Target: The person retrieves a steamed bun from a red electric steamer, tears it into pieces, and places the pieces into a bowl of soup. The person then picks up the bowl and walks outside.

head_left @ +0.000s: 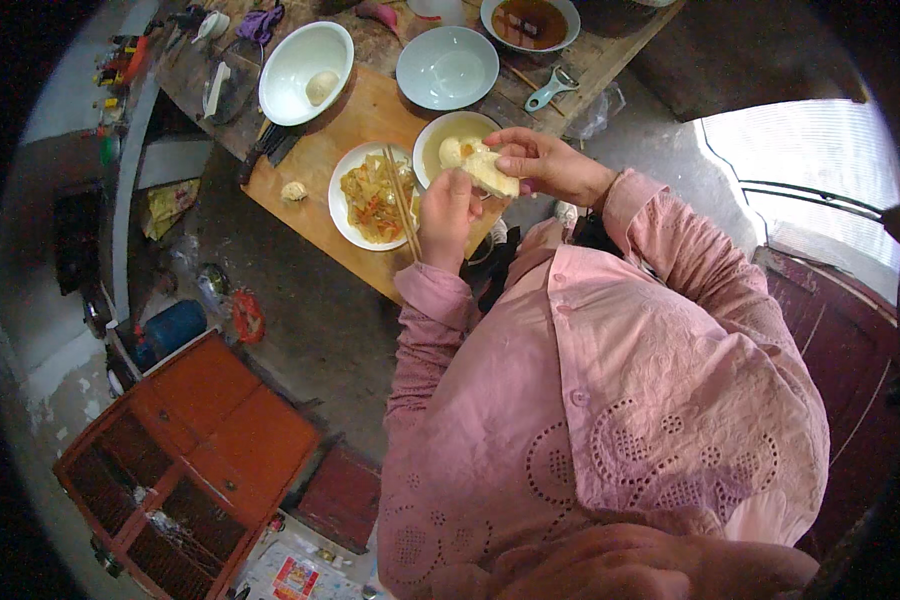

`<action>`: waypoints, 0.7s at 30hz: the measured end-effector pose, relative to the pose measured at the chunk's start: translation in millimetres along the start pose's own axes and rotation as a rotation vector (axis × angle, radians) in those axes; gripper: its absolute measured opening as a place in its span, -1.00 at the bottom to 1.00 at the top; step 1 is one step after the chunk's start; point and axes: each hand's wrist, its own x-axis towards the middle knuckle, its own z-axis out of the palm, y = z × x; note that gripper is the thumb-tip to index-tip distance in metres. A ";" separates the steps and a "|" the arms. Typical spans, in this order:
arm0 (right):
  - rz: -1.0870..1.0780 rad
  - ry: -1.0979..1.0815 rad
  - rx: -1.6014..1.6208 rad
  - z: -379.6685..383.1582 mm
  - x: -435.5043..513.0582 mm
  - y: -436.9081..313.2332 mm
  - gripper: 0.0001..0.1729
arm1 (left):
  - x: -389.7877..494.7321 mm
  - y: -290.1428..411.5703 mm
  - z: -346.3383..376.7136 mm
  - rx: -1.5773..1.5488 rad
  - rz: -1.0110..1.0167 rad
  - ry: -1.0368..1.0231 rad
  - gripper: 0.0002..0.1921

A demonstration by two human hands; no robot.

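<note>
Both my left hand [450,214] and my right hand [555,165] hold a pale, bread-like piece of food [493,177] between their fingers. Beneath it is a bowl of pale liquid [433,137], with rounded pale lumps [454,150] showing beside the piece. Next to my left hand, a white plate [336,206] carries sliced, cooked vegetables [371,199]. A pair of wooden chopsticks [400,196] lies across that plate, the lower ends by my left wrist. A small pale lump of food [294,192] rests on the wooden board [315,217].
A white bowl [289,71] holding a round pale item, a light blue bowl [448,67] and a bowl of brown liquid [532,46] stand farther back. A peeler [549,91] lies right of them. A dark-handled knife [253,156] lies at the board's left edge.
</note>
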 end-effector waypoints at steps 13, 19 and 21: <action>-0.161 0.135 -0.221 13.8 -7.4 7.1 -0.52 | -2.6 -12.5 5.9 0.094 0.134 0.143 -0.71; -0.257 0.143 -0.303 15.0 -9.3 7.6 -0.51 | -0.1 -10.3 10.8 0.093 0.093 0.156 -0.72; -0.223 0.159 -0.304 13.7 -10.2 7.8 -0.54 | 0.3 -10.3 12.3 0.092 0.148 0.152 -0.71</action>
